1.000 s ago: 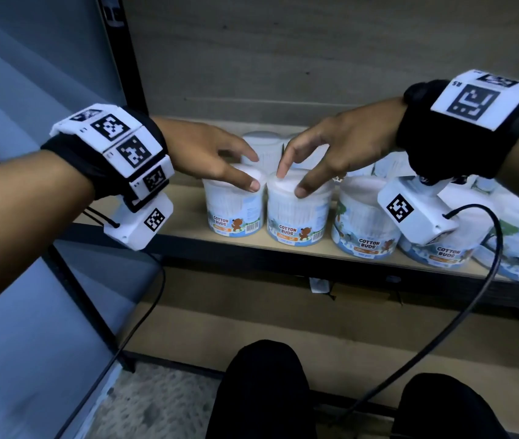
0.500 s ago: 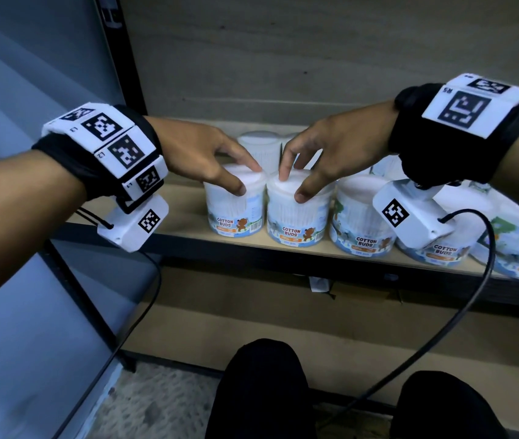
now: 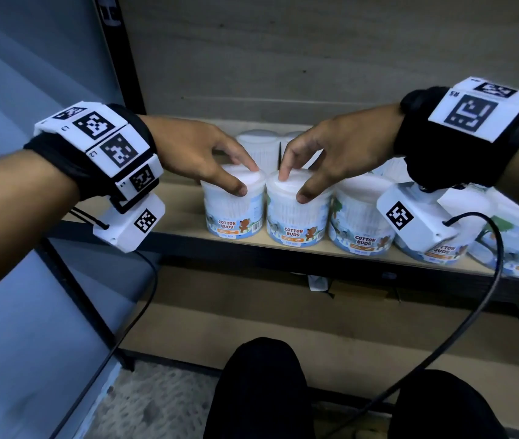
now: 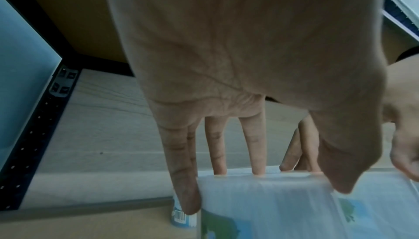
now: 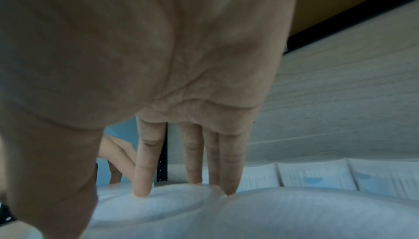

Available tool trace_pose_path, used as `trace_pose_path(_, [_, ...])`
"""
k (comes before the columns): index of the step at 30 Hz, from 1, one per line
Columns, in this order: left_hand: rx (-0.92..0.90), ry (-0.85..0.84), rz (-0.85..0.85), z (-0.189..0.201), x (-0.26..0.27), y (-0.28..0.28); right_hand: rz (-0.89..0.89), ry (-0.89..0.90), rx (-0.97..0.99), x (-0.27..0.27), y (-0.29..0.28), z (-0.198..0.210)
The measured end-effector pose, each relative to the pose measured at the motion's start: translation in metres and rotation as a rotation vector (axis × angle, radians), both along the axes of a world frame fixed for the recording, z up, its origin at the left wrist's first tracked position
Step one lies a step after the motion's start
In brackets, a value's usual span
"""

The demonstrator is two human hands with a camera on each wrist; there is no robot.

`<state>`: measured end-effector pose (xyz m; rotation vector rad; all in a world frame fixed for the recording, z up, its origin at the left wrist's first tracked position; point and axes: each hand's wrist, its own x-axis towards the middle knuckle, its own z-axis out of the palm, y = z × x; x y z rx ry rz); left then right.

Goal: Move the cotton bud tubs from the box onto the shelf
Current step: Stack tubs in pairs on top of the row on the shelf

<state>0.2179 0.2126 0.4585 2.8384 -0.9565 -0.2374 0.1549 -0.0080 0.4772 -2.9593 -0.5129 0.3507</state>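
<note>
Several white cotton bud tubs with blue labels stand on the wooden shelf (image 3: 175, 201). My left hand (image 3: 245, 180) grips the lid of the leftmost front tub (image 3: 232, 217) from above, thumb on the near rim and fingers over the far rim. In the left wrist view the left hand (image 4: 283, 180) clasps that tub (image 4: 272, 210) by its top edge. My right hand (image 3: 293, 185) holds the second tub (image 3: 296, 223) the same way, index tip on the lid. The right wrist view shows the right hand (image 5: 136, 194) on that lid (image 5: 163, 207). Both tubs stand upright, side by side. The box is out of view.
A third tub (image 3: 359, 223) touches the second on its right, with more tubs (image 3: 435, 251) beyond and a back row (image 3: 258, 144) behind. A black upright post (image 3: 125, 58) bounds the shelf on the left. Bare shelf lies left of the tubs. A black cable (image 3: 489, 248) hangs below my right wrist.
Both hands stay over the same two front tubs. The left hand's fingers have settled a little further over the lid; the tubs have not visibly moved.
</note>
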Motion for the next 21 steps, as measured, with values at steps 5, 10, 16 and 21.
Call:
trace_pose_path(5, [-0.024,0.028,-0.007,-0.001,0.001,0.001,0.008,-0.004,0.012,0.001,-0.003,0.0])
trace_pose_path(10, [0.009,0.01,0.005,-0.001,-0.001,0.001,0.021,0.013,0.006,0.002,-0.006,0.0])
trace_pose_path(16, [0.028,-0.01,0.023,0.003,-0.003,-0.003,0.026,0.003,-0.003,0.001,-0.015,0.008])
trace_pose_path(21, [-0.005,-0.064,-0.035,0.008,0.0,-0.028,-0.033,-0.067,-0.001,0.005,-0.045,0.019])
